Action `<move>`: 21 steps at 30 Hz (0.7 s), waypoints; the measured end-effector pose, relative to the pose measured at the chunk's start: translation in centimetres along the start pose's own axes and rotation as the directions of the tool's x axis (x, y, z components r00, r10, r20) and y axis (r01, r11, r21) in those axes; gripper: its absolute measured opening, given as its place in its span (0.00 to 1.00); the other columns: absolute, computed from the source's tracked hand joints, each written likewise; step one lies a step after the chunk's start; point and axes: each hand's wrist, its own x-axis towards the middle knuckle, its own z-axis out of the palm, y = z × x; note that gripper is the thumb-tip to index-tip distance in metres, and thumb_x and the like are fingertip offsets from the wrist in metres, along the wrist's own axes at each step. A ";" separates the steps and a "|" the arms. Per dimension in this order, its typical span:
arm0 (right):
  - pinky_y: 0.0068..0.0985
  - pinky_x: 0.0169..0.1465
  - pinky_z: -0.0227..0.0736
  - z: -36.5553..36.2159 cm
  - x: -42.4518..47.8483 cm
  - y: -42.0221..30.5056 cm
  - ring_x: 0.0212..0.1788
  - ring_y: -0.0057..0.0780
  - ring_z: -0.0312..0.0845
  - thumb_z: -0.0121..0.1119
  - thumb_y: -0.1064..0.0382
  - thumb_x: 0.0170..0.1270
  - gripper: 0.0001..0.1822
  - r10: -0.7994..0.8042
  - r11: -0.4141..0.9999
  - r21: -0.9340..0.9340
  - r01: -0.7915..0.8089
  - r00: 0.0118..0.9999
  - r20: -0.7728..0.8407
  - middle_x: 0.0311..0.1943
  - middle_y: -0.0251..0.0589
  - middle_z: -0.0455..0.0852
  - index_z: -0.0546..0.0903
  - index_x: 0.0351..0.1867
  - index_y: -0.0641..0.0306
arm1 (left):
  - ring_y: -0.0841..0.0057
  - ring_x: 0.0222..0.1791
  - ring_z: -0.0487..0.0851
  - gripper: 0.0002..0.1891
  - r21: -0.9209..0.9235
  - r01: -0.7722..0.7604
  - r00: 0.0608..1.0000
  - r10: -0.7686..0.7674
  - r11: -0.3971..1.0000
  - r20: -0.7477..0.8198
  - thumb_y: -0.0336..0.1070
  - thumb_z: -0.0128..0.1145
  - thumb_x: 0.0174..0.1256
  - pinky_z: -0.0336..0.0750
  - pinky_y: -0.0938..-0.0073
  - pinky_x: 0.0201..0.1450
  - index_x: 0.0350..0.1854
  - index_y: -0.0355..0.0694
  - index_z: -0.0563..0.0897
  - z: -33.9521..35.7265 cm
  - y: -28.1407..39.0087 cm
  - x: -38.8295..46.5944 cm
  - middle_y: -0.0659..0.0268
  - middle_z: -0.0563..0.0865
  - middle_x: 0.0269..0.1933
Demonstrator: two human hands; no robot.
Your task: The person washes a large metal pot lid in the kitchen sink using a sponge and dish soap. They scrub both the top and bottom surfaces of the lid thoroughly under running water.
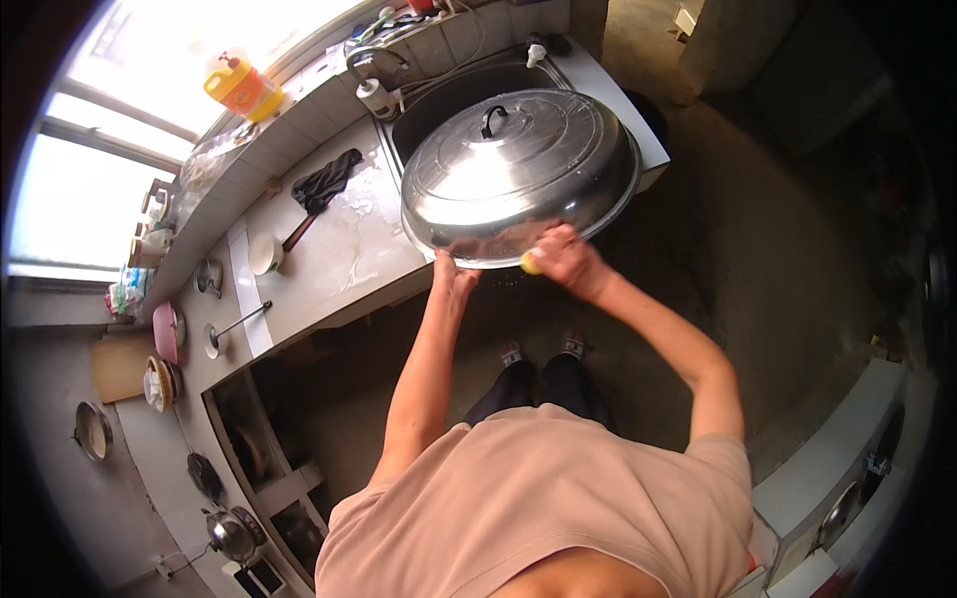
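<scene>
A large domed metal lid with a black loop handle rests tilted over the dark sink basin, and its near rim juts past the counter edge. My left hand grips that near rim, the thumb on top and the fingers underneath. Farther right along the rim, my right hand holds a small yellow sponge against the metal. Part of the sponge is hidden by the fingers. Small droplets show below the rim, and the lid's surface looks wet.
A faucet stands behind the sink's left side. Left on the wet counter lie a dark cloth, a white long-handled ladle, a metal cup and another ladle. A yellow pump jug stands on the window ledge.
</scene>
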 end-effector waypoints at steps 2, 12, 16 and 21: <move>0.34 0.55 0.72 -2.6 -2.8 3.3 0.44 0.33 0.80 0.63 0.68 0.50 0.07 0.093 0.995 -0.023 -0.092 0.995 0.025 0.34 0.36 0.82 0.80 0.32 0.57 | 0.62 0.45 0.85 0.13 0.034 -0.025 0.999 0.026 0.999 -0.037 0.26 0.56 0.69 0.87 0.51 0.49 0.54 0.43 0.75 0.0 0.6 -0.5 0.60 0.84 0.46; 0.34 0.57 0.72 -0.6 1.2 0.4 0.46 0.33 0.80 0.61 0.63 0.54 0.03 -0.039 0.999 -0.017 0.038 0.998 -0.047 0.33 0.33 0.80 0.78 0.28 0.52 | 0.53 0.59 0.79 0.38 -0.085 0.036 0.999 -0.035 0.996 0.016 0.69 0.31 0.75 0.75 0.45 0.63 0.61 0.35 0.72 2.8 -6.5 -2.8 0.52 0.79 0.61; 0.31 0.51 0.72 -2.4 0.0 4.2 0.43 0.30 0.78 0.62 0.63 0.54 0.05 -0.021 0.999 -0.048 0.014 0.990 -0.143 0.31 0.30 0.76 0.77 0.32 0.50 | 0.54 0.64 0.76 0.33 -0.073 -0.086 0.996 0.083 0.994 -0.045 0.62 0.27 0.79 0.73 0.38 0.65 0.63 0.35 0.70 4.5 -4.8 -4.0 0.52 0.78 0.62; 0.31 0.47 0.72 -4.8 -0.7 7.5 0.40 0.30 0.76 0.61 0.66 0.51 0.07 0.083 0.986 -0.131 -0.101 0.987 -0.141 0.31 0.33 0.75 0.74 0.30 0.53 | 0.57 0.57 0.80 0.31 0.003 -0.236 0.972 0.236 0.972 -0.017 0.62 0.31 0.79 0.77 0.43 0.60 0.63 0.38 0.70 4.9 -0.4 -4.8 0.56 0.80 0.59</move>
